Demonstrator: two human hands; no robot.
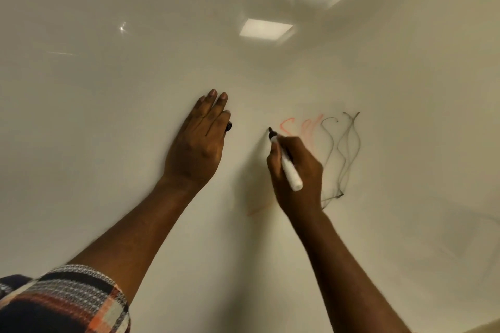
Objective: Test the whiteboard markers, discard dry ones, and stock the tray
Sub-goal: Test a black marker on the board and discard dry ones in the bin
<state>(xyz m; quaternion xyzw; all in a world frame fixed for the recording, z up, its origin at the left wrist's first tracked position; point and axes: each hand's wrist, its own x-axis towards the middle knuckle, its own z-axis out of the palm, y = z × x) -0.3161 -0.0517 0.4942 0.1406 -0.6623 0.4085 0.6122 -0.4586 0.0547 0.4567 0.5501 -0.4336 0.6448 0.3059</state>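
Note:
A glossy whiteboard (135, 89) fills the view. My right hand (297, 176) grips a white-barrelled marker (288, 167) with a black tip, and the tip touches the board at the left of the scribbles. Faint red scribbles (289, 127) and thin black wavy lines (346, 149) lie just right of the tip. My left hand (197, 143) rests flat against the board with fingers together, and a small black marker cap (229, 126) pokes out from under its fingers. No tray is in view.
Two ceiling lights are reflected in the board (266, 30) at the upper right. A faint orange streak (259, 209) sits below my right hand. A plaid sleeve (67, 303) shows at the bottom left.

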